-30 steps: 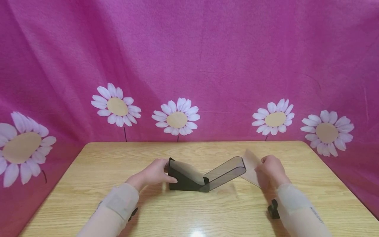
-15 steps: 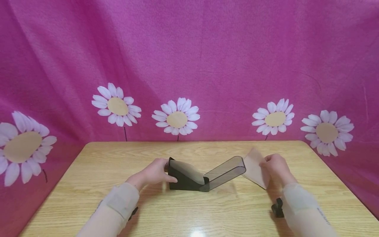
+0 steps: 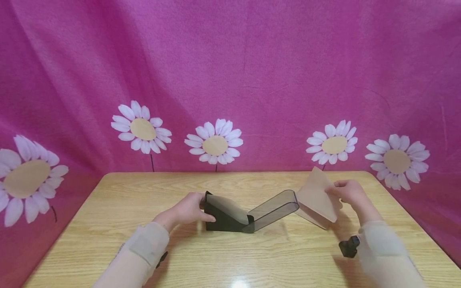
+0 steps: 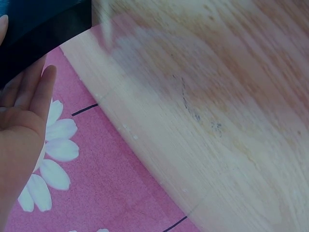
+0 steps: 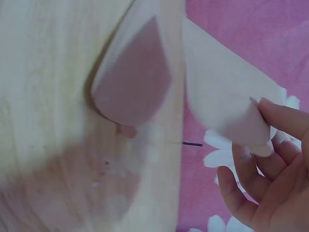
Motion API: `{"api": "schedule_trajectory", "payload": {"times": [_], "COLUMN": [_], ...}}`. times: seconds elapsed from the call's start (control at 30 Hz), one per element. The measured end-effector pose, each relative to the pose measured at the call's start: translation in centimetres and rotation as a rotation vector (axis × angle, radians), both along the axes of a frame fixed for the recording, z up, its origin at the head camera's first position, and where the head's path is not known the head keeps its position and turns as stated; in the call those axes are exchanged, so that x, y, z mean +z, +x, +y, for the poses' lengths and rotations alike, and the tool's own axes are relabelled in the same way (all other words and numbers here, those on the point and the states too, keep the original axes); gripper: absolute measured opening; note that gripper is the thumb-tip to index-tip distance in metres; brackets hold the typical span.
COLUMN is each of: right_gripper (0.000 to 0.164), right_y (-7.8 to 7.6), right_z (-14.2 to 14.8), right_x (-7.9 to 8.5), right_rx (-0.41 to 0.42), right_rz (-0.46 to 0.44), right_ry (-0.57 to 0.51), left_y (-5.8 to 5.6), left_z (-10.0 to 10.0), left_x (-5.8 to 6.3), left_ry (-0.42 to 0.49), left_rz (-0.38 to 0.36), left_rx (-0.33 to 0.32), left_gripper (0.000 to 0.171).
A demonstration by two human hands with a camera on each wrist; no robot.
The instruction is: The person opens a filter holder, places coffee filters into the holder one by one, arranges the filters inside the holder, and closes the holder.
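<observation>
My left hand (image 3: 187,209) grips the back end of a black filter holder (image 3: 225,222), thumb on its near side. In the left wrist view its fingers (image 4: 36,87) lie under the black edge. The holder's smoky clear lid (image 3: 275,206) is swung open to the right, and a brownish surface shows inside the body. To the right, my right hand (image 3: 351,196) pinches a brown paper coffee filter (image 3: 318,194) by its edge, raised and tilted. Beneath it, more filters (image 5: 133,72) lie stacked on the table, partly covered by the raised one in the head view.
The wooden table (image 3: 230,256) reaches back to a pink curtain (image 3: 230,80) printed with white daisies. Each forearm wears a pale wrap, with a small black device (image 3: 349,246) beside the right one.
My right hand has moved right with the coffee filter, which now stands apart from the stack below, opening a gap. The left hand and the filter holder have stayed in place.
</observation>
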State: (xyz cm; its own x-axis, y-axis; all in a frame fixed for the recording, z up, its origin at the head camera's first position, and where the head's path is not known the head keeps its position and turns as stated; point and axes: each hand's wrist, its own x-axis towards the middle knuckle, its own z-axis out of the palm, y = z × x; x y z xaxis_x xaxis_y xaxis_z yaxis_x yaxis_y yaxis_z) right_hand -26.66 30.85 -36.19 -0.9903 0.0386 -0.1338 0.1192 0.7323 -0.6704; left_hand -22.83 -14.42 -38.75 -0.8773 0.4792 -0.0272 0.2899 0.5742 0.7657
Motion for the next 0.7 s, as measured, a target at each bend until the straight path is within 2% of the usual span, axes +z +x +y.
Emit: {"api": "schedule_trajectory", "payload": {"times": [0.13,0.37,0.57,0.7], "right_gripper": [0.04,0.044,0.041,0.039], "right_y": [0.1,0.4,0.7,1.1], "right_z": [-0.2,-1.3,-2.4,-3.2], "right_x": [1.0,3.3,5.4,6.7], "right_rx": [-0.006,0.014,0.031,0.037], "right_rz": [0.023,0.116,0.191,0.211], "right_ry": [-0.007,0.045,0.082,0.075], "left_y": [0.0,-0.1,-0.1,0.0], "left_z": [0.0,0.0,0.0,0.0], "left_x": [-0.1,-0.1,-0.1,0.0], "left_ry": [0.001,0.002,0.003,0.002], "left_rz": [0.002,-0.003,-0.011,-0.01], "left_rx": [0.002,0.008,0.014,0.012], "left_gripper": [0.031,0.031,0.032,0.032]}}
